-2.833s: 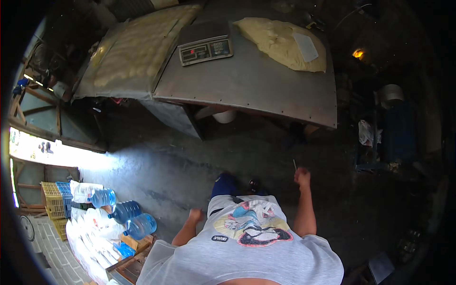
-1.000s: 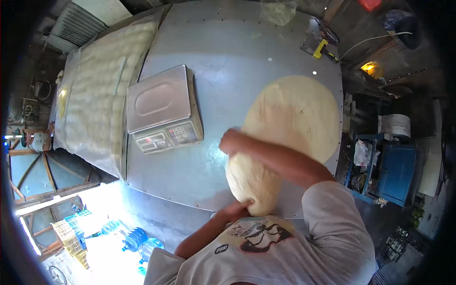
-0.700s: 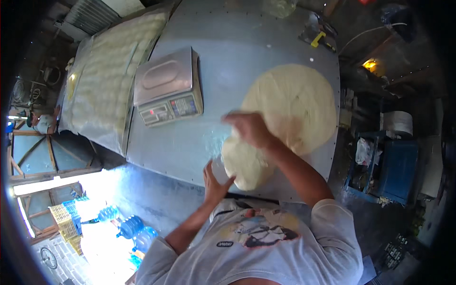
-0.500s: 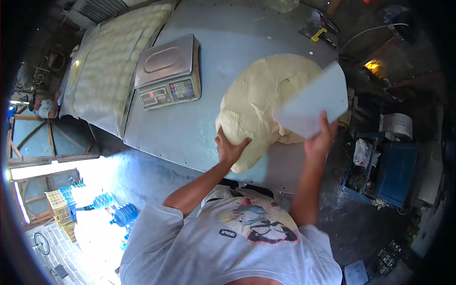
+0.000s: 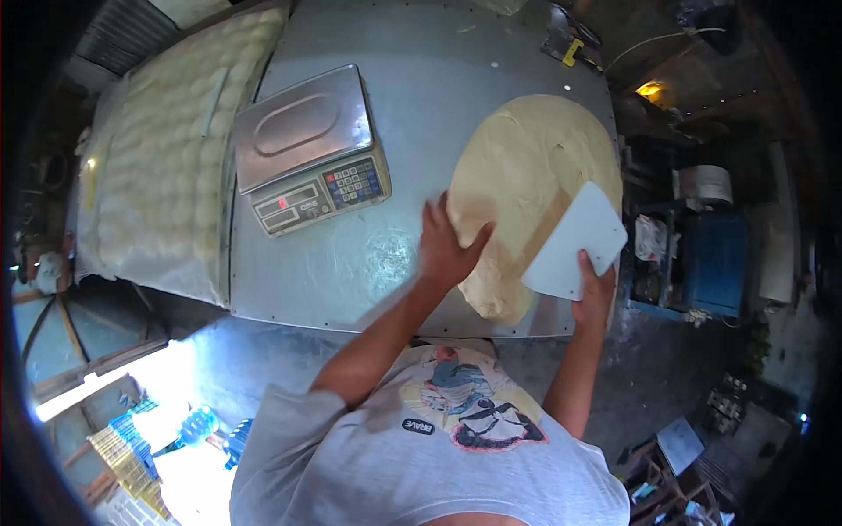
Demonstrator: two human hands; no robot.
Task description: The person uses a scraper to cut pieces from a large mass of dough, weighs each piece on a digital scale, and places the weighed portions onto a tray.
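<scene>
A large pale mound of dough lies on the right half of the metal worktable. My left hand is at the dough's left side, thumb and fingers apart, holding nothing. My right hand grips a flat white scraper board over the lower right of the dough, its straight edge slanting across it. A steel digital scale stands left of the dough.
A plastic-covered slab of dough balls fills the table's left side. A yellow-handled tool lies at the back right. A blue cabinet stands to the right. Crates and water bottles are at the lower left.
I have moved up to the table. My right hand took up the board, which has since dropped lower over the dough. My left hand shifted upward along the dough's left side.
</scene>
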